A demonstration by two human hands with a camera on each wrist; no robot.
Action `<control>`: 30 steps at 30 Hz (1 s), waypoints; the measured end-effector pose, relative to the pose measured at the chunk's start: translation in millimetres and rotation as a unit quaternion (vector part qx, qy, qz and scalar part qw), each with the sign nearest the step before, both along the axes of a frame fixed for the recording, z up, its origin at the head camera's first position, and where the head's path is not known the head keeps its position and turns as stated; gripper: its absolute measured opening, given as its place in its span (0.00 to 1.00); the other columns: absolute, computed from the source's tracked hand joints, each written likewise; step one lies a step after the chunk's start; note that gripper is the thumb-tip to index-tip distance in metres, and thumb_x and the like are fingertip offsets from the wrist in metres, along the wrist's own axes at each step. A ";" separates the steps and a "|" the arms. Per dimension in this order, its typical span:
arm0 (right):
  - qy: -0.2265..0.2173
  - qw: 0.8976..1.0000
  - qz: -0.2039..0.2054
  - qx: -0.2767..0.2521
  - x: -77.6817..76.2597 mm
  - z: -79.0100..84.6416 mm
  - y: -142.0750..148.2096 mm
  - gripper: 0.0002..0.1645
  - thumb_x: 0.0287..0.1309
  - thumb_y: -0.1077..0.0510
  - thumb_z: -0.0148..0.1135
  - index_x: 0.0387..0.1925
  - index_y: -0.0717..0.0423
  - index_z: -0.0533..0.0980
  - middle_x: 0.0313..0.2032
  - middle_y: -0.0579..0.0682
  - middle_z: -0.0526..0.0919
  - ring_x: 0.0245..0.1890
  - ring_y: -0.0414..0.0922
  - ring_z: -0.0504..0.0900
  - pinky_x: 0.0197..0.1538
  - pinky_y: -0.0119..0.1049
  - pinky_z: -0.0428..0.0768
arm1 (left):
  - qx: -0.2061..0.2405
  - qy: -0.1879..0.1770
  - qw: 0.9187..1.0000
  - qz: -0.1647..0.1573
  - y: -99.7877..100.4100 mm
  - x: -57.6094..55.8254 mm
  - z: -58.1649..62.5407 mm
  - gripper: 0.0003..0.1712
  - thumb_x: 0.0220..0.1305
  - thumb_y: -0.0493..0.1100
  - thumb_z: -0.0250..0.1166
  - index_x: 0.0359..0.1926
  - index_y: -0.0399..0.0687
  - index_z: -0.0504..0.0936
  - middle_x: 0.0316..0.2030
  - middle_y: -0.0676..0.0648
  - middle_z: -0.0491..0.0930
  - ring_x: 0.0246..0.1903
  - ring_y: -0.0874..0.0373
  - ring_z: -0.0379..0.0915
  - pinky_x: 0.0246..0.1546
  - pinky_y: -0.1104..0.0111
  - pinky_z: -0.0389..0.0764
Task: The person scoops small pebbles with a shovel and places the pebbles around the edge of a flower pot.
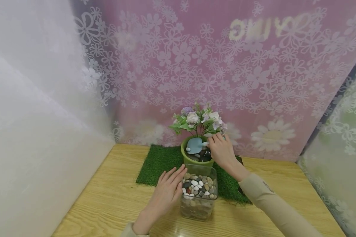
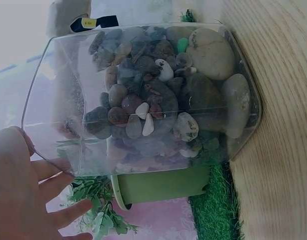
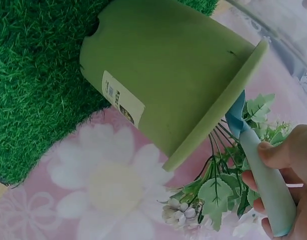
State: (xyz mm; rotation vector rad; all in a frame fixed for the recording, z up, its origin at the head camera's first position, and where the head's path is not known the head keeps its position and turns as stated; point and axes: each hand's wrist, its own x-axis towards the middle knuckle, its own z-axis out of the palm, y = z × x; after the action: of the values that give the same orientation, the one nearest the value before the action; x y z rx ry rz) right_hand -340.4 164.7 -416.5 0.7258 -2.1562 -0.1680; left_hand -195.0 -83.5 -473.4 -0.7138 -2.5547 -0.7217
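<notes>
My right hand [image 1: 222, 149] grips the pale handle of a small blue shovel [image 1: 194, 145], fingers wrapped round it in the right wrist view. The blade of the shovel lies over dark stones inside the green flowerpot [image 3: 163, 70], just within its rim. Artificial flowers [image 1: 192, 119], white and purple with green leaves, rise from the pot. Fingers spread, my left hand [image 1: 166, 189] rests against the left rim of a clear square container [image 2: 53, 100]. Mixed pebbles [image 1: 197, 186], white, grey, brown and black, fill much of the container.
Beneath the flowerpot lies a green artificial grass mat [image 1: 158, 164] on the wooden table [image 1: 106, 197]. The container stands directly in front of the pot. A pink floral curtain [image 1: 178, 65] hangs close behind, with a pale panel [image 1: 41, 98] on the left.
</notes>
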 end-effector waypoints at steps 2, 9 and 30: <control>0.009 1.000 -0.001 0.007 -0.6 0.7 -0.2 0.12 0.60 0.56 0.72 0.36 0.62 0.82 0.36 0.57 0.83 0.42 0.55 0.78 0.45 0.49 0.72 | -0.001 -0.002 1.000 0.002 0.0 -0.5 -0.3 0.28 0.79 0.44 0.51 0.76 0.54 0.66 0.76 0.54 0.61 0.72 0.45 0.62 0.68 0.38 0.61; 0.030 0.999 -0.008 0.039 0.8 4.6 -1.4 0.10 0.60 0.60 0.72 0.39 0.62 0.81 0.39 0.58 0.83 0.45 0.54 0.78 0.47 0.49 0.74 | 0.004 -0.005 1.000 -0.001 -0.4 -0.7 1.2 0.28 0.79 0.44 0.51 0.76 0.54 0.66 0.76 0.54 0.61 0.72 0.45 0.61 0.69 0.37 0.60; -0.137 0.976 0.026 -0.168 43.4 28.5 42.0 0.10 0.57 0.58 0.74 0.40 0.57 0.85 0.38 0.56 0.86 0.44 0.58 0.80 0.43 0.56 0.73 | 0.013 -0.004 1.000 -0.002 0.7 -0.2 -3.5 0.27 0.79 0.44 0.50 0.76 0.53 0.66 0.76 0.55 0.61 0.72 0.44 0.62 0.68 0.36 0.60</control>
State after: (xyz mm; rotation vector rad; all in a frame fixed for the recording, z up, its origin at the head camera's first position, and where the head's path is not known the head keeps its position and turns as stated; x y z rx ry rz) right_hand -297.0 206.8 -388.0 0.6349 -2.3410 0.3360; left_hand -195.3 -82.7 -477.0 -0.7103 -2.5460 -0.7601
